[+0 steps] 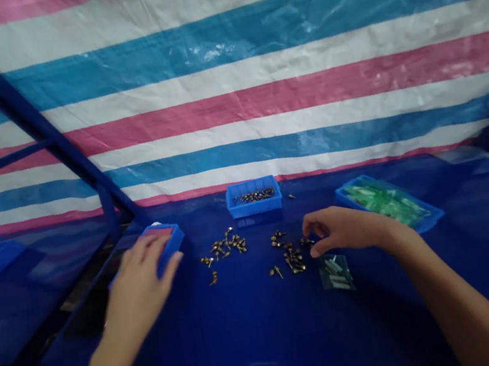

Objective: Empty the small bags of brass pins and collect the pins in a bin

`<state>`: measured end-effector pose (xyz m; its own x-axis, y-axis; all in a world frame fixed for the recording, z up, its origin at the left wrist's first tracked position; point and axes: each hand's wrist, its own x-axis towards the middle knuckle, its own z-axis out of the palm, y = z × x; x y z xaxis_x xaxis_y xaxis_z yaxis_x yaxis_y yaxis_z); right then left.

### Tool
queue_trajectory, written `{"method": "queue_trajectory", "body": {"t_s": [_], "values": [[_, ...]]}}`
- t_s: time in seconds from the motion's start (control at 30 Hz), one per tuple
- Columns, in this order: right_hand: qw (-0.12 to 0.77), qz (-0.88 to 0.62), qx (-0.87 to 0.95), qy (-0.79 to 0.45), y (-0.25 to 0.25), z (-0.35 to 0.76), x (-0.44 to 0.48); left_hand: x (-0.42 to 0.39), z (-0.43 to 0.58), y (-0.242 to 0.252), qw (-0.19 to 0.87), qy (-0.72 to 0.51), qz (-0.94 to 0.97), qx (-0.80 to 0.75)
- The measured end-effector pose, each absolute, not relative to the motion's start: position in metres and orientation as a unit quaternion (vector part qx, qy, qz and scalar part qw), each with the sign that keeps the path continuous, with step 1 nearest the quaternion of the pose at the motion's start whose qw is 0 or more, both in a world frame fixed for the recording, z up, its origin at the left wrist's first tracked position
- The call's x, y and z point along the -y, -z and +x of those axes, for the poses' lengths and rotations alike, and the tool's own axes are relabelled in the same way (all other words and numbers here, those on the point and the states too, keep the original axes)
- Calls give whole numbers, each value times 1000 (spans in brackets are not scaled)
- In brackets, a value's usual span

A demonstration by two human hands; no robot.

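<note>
My left hand [137, 284] reaches over a blue bin [174, 239] with pinkish-red contents, fingers stretched and thumb apart. It covers much of that bin, so whether it touches the contents cannot be seen. My right hand [335, 230] is low over the table, fingers curled and the thumb tip apart from the index finger. Small dark brass-coloured screw-like pieces [306, 241] lie by its fingertips. Just left of it is a loose pile of the same pieces [293, 257]. Below it lies a small clear bag [336, 273] with silver rod-like parts.
Another pile of brass-coloured pieces [227, 245] lies at the table's middle left. A blue bin [256, 207] of similar pieces stands at the back. Right of it, a blue tray [434, 215] holds green-tinted packets. A blue metal frame [51, 132] and striped sheeting [258, 101] border the table.
</note>
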<state>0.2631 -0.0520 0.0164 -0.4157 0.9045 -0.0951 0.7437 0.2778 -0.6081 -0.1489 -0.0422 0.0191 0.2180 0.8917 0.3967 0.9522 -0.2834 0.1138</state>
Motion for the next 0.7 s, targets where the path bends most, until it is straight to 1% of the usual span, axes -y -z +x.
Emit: {"method": "queue_trajectory", "body": {"t_s": [0.1,0.2,0.37,0.5,0.6,0.67,0.7], "values": [[129,-541,798,-232,-10,264,53,61,-112,4,-31,158,-834,528],[168,-544,804,-174,-2,257,49,56,-95,23,-91,127,-836,527],[243,-570,778,-102,-1,252,40,26,-79,31,-121,110,-856,490],[301,-609,732,-60,-1,253,33,21,-54,34,-128,105,-882,440],[283,-621,730,-37,14,251,26,27,-38,35,-139,103,-894,413],[259,-625,735,-46,28,247,21,31,-31,34,-143,99,-900,400],[263,-624,734,-61,35,245,18,32,-27,33,-144,98,-901,397]]}}
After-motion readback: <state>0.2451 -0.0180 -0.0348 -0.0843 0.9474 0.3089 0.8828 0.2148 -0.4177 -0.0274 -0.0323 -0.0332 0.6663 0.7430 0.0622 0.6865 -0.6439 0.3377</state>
